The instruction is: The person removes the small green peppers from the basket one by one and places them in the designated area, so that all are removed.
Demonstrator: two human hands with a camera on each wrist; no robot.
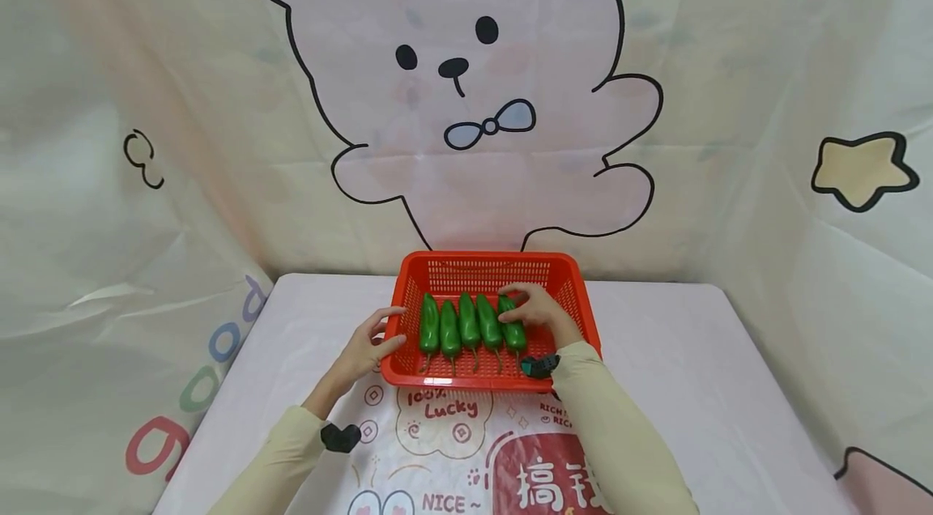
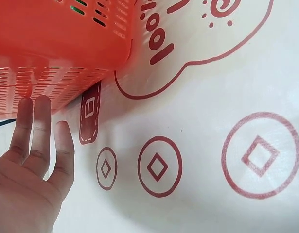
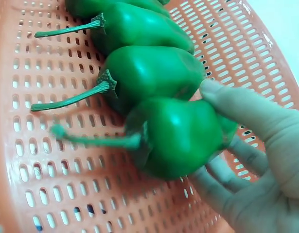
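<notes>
A red plastic basket with slotted walls holds several long green peppers in a row, stems toward me. My right hand reaches into it and grips the rightmost green pepper. In the right wrist view, my thumb lies along one side of this pepper and the fingers curl round the other, near the end away from the stem. The neighbouring pepper lies close beside it. At the basket's left wall, my left hand has its fingers extended; in the left wrist view the fingertips meet the slotted wall.
The basket stands on a white table covering with red printed drawings and lettering in front of it. Behind the table hangs a cloth backdrop with a cartoon animal, and side cloths stand left and right.
</notes>
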